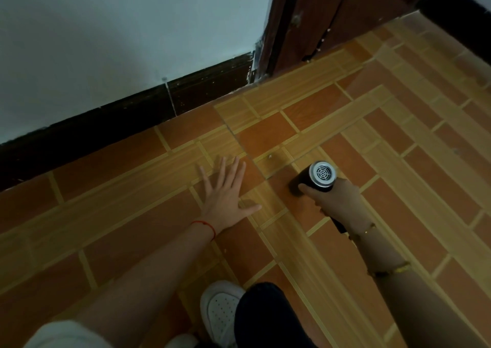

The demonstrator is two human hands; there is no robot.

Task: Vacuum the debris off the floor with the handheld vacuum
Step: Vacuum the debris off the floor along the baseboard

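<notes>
Down low: left hand (225, 196) flat, fingers splayed on floor (398, 188); right hand (334, 201) gripping vacuum (316, 179).

There are no words, numbers or signs to read anywhere here. The handheld vacuum (316, 179) shows only a round silver grille with holes, and no brand name can be seen on it. The white shoe (220, 310) has little dots but no letters.
</notes>
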